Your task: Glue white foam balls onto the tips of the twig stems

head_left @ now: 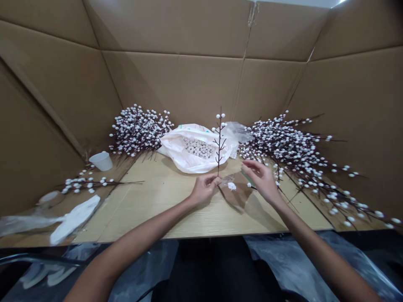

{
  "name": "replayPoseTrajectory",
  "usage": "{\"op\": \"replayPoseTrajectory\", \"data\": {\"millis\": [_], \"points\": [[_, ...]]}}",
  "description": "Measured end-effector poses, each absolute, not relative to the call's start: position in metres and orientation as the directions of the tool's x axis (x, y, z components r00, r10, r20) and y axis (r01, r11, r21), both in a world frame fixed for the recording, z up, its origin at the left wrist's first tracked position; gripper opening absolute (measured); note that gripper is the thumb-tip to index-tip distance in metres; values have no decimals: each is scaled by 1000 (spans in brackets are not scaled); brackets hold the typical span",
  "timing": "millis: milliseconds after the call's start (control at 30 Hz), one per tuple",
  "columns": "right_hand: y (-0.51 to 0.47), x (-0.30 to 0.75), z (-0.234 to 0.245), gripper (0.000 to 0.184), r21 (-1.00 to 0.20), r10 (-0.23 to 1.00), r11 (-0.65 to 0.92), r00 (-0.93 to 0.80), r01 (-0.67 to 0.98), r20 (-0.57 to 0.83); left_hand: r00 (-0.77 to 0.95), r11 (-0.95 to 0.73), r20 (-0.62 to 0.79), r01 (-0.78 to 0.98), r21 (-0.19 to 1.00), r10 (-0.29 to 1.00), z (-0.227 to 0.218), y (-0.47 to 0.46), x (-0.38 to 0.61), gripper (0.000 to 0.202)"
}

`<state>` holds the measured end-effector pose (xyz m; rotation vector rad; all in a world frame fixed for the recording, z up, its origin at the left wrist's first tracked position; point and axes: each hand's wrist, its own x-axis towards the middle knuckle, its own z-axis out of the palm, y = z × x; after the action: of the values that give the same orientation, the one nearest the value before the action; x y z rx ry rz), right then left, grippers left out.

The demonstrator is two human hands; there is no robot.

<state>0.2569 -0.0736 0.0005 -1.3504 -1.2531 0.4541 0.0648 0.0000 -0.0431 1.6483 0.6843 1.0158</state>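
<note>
My left hand [206, 188] pinches the lower end of a brown artificial berry stem [219, 144], which stands upright. A few white berries sit near its top; the lower twigs are bare. My right hand [261, 180] is apart from the stem, fingers bent and drawn together at the tips; what they hold, if anything, is too small to make out. Below the hands lies a brown sheet [241, 195] with a white blob [232, 186] on it. Beyond the stem, an open white plastic bag [176, 155] contains many loose white berries [198, 149].
Piles of berry branches lie at the back left [135, 130] and along the right [283, 142]. On the left are a white cup [101, 161], a small branch [91, 183], a tape roll [50, 198] and a white plastic piece [74, 220]. Cardboard walls [173, 84] enclose the table [151, 209].
</note>
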Motion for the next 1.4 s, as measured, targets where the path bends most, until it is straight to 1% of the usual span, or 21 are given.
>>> {"op": "replayPoseTrajectory", "data": {"millis": [133,200,267,400,567,667,800,900,1067,1133,1200,1267,1300,1333,1400], "points": [[-45,221,21,43,-932,898,292,275,214,344,491,-276,279,-80,958,825,-38,-5,64,29],[-31,207,22,38,-946,913,305,250,105,322,492,-279,287,-91,956,822,-33,-8,63,28],[-20,196,21,30,-948,920,316,235,33,314,494,-296,305,-100,950,814,-29,-10,63,26],[-10,182,17,26,-940,914,338,255,-49,315,487,-316,334,-122,941,807,-27,-11,63,28],[-7,177,14,24,-929,899,352,318,-117,301,465,-272,301,-129,953,833,-31,-10,64,27],[-6,176,10,22,-921,889,364,348,-140,298,466,-270,304,-141,953,831,-32,-9,64,27],[-4,177,8,21,-909,868,395,377,-131,323,475,-256,296,-149,955,828,-33,-7,64,29],[-4,180,9,20,-904,859,415,372,-103,352,480,-234,277,-149,961,832,-33,-6,65,34],[-11,184,12,21,-906,862,419,341,-65,374,551,-177,241,-168,970,799,-28,-5,62,41],[-14,186,15,21,-915,884,399,292,-60,366,571,-169,230,-159,973,788,-24,-4,60,41],[-12,196,20,22,-930,918,364,191,-60,347,555,-180,224,-134,974,801,-22,-3,58,39],[-2,218,30,29,-948,945,318,89,-11,316,504,-202,233,-115,973,832,-20,-2,57,35],[6,233,36,35,-957,957,283,38,69,286,471,-210,237,-109,972,850,-20,0,57,34],[18,250,44,31,-952,952,254,126,173,277,442,-217,242,-106,970,864,-20,1,56,33],[45,286,57,24,-942,912,228,285,248,296,406,-233,256,-106,967,877,-21,5,56,31]]}}
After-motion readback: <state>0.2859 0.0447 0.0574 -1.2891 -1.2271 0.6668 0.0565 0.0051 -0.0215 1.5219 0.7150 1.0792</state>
